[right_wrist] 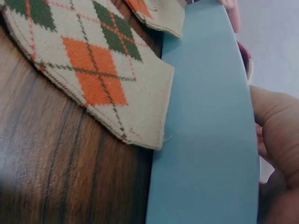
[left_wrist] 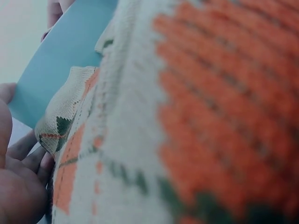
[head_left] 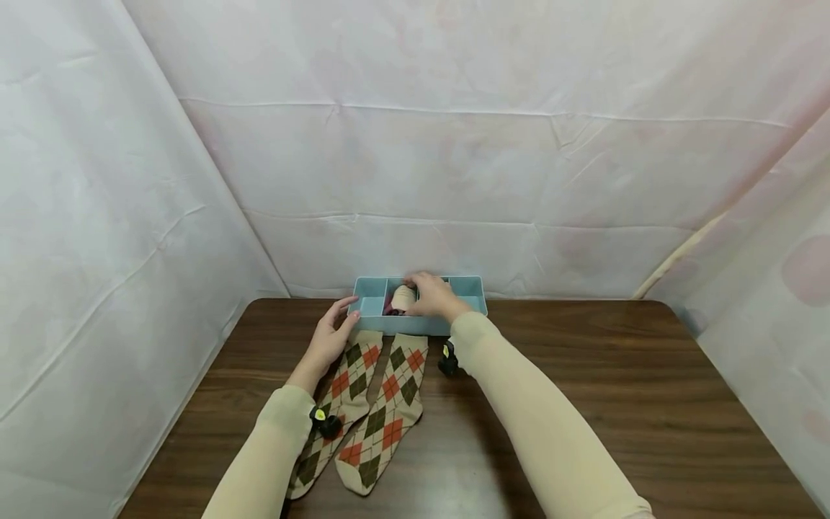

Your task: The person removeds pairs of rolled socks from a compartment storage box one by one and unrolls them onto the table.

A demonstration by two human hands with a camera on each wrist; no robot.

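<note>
A light blue divided box (head_left: 402, 326) stands at the back of the table. In one of its middle compartments sits a cream and maroon bundle (head_left: 403, 298) that looks like a rolled sock. My right hand (head_left: 433, 296) reaches over the rim and grips this bundle, thumb toward the front and fingers behind. With fingers extended, my left hand (head_left: 331, 339) touches the box's left end. In the right wrist view the right thumb (right_wrist: 278, 114) shows behind the blue front wall; the bundle is mostly hidden there. Two argyle socks (head_left: 392, 404) lie flat in front of the box.
The dark wooden table (head_left: 583, 375) extends to both sides. A pale cloth backdrop (head_left: 415, 173) hangs right behind the box and along both sides. Both sock cuffs lie close against the box's front wall. The left forearm passes over the left sock (head_left: 353, 375).
</note>
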